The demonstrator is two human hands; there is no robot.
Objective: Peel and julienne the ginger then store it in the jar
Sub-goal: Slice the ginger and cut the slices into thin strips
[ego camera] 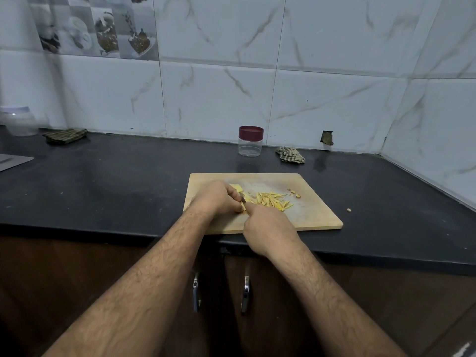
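On the wooden cutting board [309, 217], close to its near-left edge, both hands were bunched together over the ginger. By my judgement the julienning was well along but not finished: a loose heap of julienned ginger strips [270, 200] lay just right of the hands, a few flat ginger slices [236, 188] waited behind the left knuckles, and some peel scraps [293, 193] sat further right, with one stray bit [349, 210] off the board on the black counter [116, 181]. The left hand [219, 200] was curled, fingertips tucked down onto a yellow piece at the board, seemingly pinning it for the cut. The right hand [265, 225] was clenched as if around a handle, which its fingers hid; only a short stretch of knife blade [242, 198] showed between the two hands. To do this step well, I would say, the left fingertips ought to stay tucked behind the knuckles, the slices stacked flat, and the cuts kept thin and even. At the back, near the wall, the jar [250, 145] stood with its maroon lid on, empty as far as I could see, with a crumpled checked cloth [290, 155] just beside it.
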